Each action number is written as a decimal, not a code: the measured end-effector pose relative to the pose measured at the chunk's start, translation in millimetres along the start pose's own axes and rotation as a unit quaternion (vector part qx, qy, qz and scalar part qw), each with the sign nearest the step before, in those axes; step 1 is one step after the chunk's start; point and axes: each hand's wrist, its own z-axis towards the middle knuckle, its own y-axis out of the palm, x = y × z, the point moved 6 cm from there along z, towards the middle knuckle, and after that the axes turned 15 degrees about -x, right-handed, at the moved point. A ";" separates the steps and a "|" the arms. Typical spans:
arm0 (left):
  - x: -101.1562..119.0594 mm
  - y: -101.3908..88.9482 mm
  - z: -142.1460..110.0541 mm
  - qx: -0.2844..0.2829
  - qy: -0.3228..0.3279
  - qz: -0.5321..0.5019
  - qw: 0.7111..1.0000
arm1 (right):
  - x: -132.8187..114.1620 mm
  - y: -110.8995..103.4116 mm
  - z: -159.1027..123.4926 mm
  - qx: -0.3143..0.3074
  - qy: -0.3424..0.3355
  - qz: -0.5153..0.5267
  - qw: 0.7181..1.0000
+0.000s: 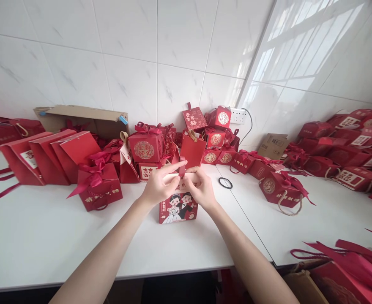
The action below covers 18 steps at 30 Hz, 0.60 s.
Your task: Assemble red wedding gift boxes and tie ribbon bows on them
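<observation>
A red gift box point(177, 211) printed with a cartoon bride and groom stands upright on the white table point(141, 249) in front of me. My left hand point(160, 183) is closed on the left side of its pale top edge, with the index finger stretched toward a short dark red ribbon loop point(182, 166) that rises from the top. On the right side of the same edge, my right hand point(199, 185) pinches with thumb and fingers. The box's upper part is partly hidden by my hands.
Red boxes point(146, 147) are stacked behind. A bow-tied box point(100, 192) and tall red boxes point(53, 154) stand left. A black hair tie point(225, 183) lies right, near a rope-handled box point(281, 190). A white power strip point(237, 116) is by the wall.
</observation>
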 end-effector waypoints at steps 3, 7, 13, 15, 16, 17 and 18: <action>0.3 0.8 -0.1 0.000 0.001 -0.012 1.000 | -2.0 -0.4 0.1 0.001 0.002 0.007 1.000; -1.7 2.6 -0.1 -0.010 -0.007 -0.037 0.999 | 0.2 0.5 1.0 -0.007 0.026 0.060 0.998; -11.5 2.7 -1.1 -0.011 -0.046 -0.072 0.996 | 7.6 1.3 3.7 -0.049 0.061 0.156 0.985; -13.4 3.1 -1.3 -0.017 -0.053 -0.081 0.995 | 8.1 1.4 4.3 -0.063 0.063 0.172 0.981; -13.1 3.3 -1.3 -0.021 -0.050 -0.083 0.995 | 7.9 1.1 4.4 -0.065 0.063 0.173 0.981; -12.0 3.4 -1.2 -0.023 -0.043 -0.086 0.995 | 7.5 0.7 4.5 -0.064 0.063 0.172 0.981; -10.5 3.5 -1.1 -0.025 -0.033 -0.088 0.995 | 6.9 0.5 4.6 -0.062 0.064 0.171 0.981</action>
